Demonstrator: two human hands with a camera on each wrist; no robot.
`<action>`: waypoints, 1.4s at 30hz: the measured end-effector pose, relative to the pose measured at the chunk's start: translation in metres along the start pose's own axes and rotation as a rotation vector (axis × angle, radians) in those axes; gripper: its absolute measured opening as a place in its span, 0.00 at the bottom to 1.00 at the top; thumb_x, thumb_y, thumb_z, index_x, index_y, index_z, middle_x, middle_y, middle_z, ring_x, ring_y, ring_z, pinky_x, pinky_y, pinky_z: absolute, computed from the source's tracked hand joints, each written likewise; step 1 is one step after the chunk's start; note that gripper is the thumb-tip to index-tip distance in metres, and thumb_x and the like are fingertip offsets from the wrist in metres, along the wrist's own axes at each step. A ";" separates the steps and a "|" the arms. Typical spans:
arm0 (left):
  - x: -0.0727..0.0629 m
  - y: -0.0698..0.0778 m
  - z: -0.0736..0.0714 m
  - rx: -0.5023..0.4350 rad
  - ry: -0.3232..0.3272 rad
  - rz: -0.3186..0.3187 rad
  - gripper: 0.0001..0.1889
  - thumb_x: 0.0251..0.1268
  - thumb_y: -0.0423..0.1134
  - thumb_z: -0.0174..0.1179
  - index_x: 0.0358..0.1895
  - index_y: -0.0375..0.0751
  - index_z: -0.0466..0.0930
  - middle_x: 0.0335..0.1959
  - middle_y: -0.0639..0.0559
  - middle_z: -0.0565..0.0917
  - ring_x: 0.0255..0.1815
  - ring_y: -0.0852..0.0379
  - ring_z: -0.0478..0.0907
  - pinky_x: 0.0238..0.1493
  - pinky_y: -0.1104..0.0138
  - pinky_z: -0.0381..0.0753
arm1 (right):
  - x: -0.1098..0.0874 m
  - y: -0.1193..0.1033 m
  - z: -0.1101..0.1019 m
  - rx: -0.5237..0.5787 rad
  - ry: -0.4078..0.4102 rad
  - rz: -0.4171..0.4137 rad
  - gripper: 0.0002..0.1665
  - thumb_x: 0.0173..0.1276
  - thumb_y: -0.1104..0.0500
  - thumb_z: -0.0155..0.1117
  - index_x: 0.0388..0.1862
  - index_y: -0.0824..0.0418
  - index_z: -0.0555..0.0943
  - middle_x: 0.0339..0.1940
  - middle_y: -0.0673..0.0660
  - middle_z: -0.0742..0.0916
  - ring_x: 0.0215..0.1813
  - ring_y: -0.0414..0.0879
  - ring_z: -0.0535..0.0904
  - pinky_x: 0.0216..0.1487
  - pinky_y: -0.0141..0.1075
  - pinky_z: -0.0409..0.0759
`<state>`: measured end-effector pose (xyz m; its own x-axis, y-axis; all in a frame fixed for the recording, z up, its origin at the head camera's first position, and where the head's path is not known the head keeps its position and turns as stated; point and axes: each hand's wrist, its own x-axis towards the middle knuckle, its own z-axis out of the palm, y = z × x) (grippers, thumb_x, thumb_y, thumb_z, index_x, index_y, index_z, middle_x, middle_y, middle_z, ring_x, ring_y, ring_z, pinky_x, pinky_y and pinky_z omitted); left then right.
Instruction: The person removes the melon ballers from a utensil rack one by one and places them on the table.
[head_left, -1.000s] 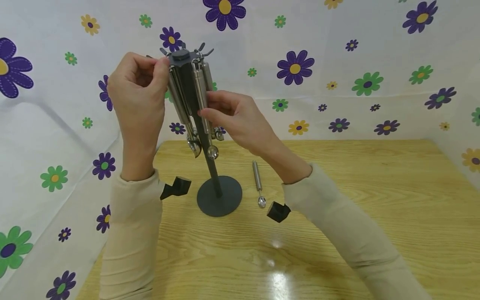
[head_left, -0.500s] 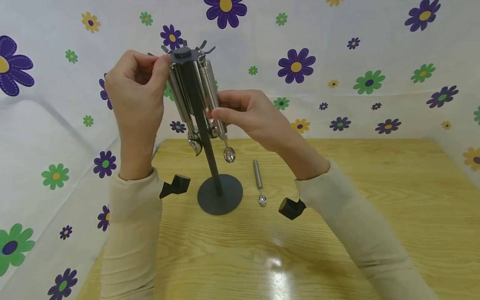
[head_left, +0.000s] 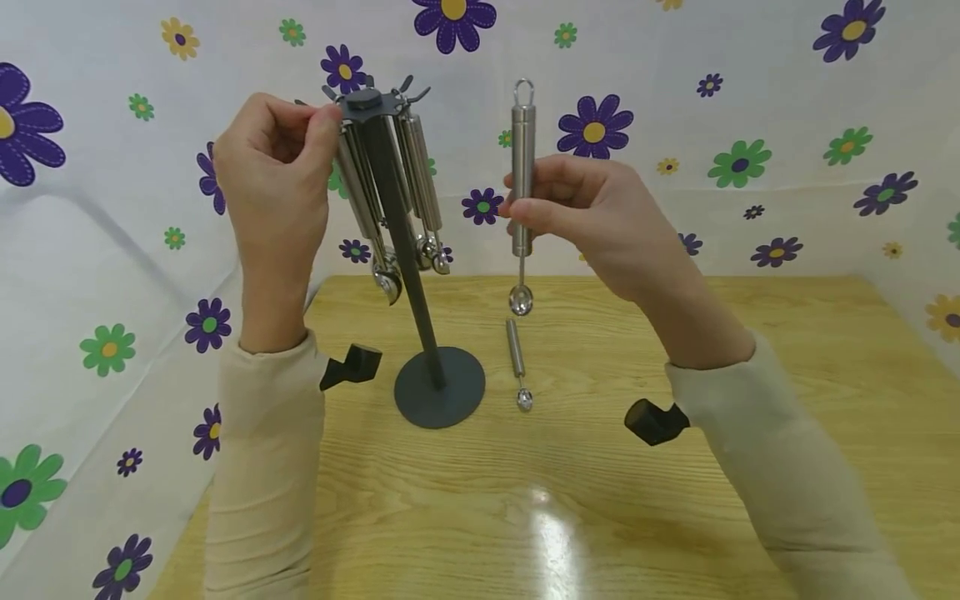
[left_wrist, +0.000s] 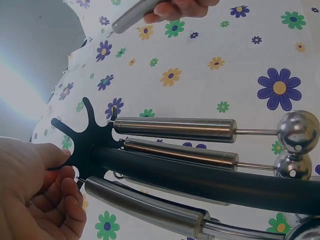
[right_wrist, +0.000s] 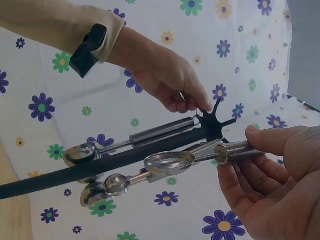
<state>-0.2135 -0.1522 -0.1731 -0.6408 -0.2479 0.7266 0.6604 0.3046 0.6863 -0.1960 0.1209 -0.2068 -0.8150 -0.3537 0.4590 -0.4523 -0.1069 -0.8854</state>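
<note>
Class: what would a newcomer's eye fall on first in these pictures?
Probably the shiny scoop, held bowl-down in the right grip before the flowered backdrop. Next, the stand to its left, hung with other scoops, the left grip pinching its top. Another scoop lies on the table.

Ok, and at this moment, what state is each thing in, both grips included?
Stand: standing, base on the table.
Hooks: some bare, others loaded.
Hanging utensils: hung from the hooks, scoop ends down.
Held spoon: off the stand, near vertical, bowl down.
Tabletop spoon: lying beside the base, apart from it.
Left grip: pinching the stand's top.
Right grip: holding the held spoon's handle.
</note>
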 end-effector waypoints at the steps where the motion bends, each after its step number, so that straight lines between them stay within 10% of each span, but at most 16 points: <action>1: 0.000 0.000 0.000 0.008 -0.003 0.015 0.04 0.71 0.36 0.66 0.39 0.38 0.86 0.30 0.54 0.80 0.29 0.58 0.73 0.35 0.69 0.72 | -0.002 0.001 -0.005 0.002 0.013 0.002 0.09 0.73 0.70 0.65 0.50 0.69 0.85 0.42 0.63 0.89 0.41 0.53 0.85 0.47 0.39 0.84; 18: -0.001 -0.003 0.000 0.004 -0.005 0.050 0.04 0.72 0.37 0.66 0.38 0.40 0.85 0.30 0.57 0.81 0.29 0.58 0.73 0.34 0.70 0.72 | -0.041 0.050 -0.069 -0.286 0.172 0.298 0.21 0.77 0.50 0.66 0.57 0.65 0.83 0.49 0.55 0.88 0.50 0.50 0.85 0.68 0.45 0.73; 24: -0.001 -0.006 0.000 0.002 -0.012 0.138 0.03 0.73 0.36 0.65 0.38 0.41 0.85 0.28 0.62 0.80 0.28 0.58 0.73 0.33 0.70 0.73 | -0.053 0.073 -0.078 -0.225 0.189 0.374 0.21 0.77 0.50 0.66 0.56 0.66 0.82 0.51 0.54 0.87 0.50 0.49 0.84 0.65 0.40 0.74; 42: -0.001 -0.006 0.000 0.003 -0.013 0.132 0.06 0.74 0.36 0.64 0.38 0.38 0.84 0.29 0.61 0.80 0.27 0.59 0.72 0.31 0.71 0.71 | -0.076 0.145 -0.060 -0.066 0.068 0.462 0.18 0.79 0.60 0.62 0.57 0.74 0.78 0.46 0.53 0.87 0.45 0.47 0.85 0.54 0.35 0.82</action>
<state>-0.2167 -0.1533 -0.1779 -0.5532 -0.1935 0.8102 0.7384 0.3364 0.5845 -0.2217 0.1881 -0.3655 -0.9572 -0.2885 0.0234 -0.0567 0.1077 -0.9926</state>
